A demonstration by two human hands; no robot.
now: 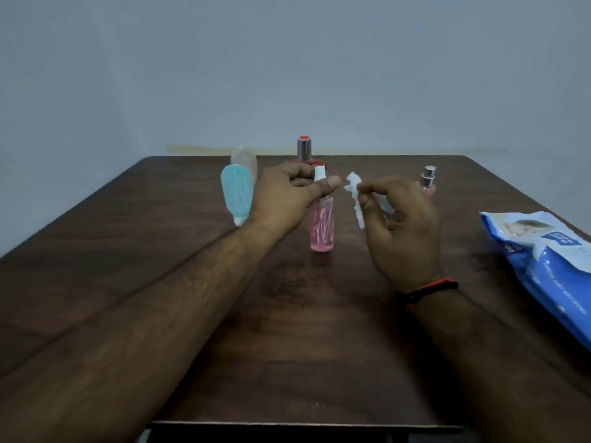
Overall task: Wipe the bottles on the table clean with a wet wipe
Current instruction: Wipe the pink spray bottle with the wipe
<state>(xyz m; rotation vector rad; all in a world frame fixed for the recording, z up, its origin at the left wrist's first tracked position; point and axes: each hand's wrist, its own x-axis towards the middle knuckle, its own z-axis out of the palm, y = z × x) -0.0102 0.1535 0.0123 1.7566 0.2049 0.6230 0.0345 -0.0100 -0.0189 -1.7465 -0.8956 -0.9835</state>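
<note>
A clear pink spray bottle (322, 227) with a white nozzle stands upright in the middle of the dark wooden table (287, 330). My left hand (284, 195) grips its top, thumb beside the nozzle. Just right of it my right hand (404, 225) pinches a white wet wipe (355, 193), which hangs a short way from the bottle without touching it. A light blue tube (236, 195) stands on its cap to the left. Behind my left hand is a red bottle with a silver cap (303, 149). A small pink bottle (428, 180) stands at the back right.
A blue pack of wet wipes (550, 260) lies at the table's right edge. A clear bottle (244, 159) is partly hidden behind the blue tube. A grey wall runs behind the table's far edge.
</note>
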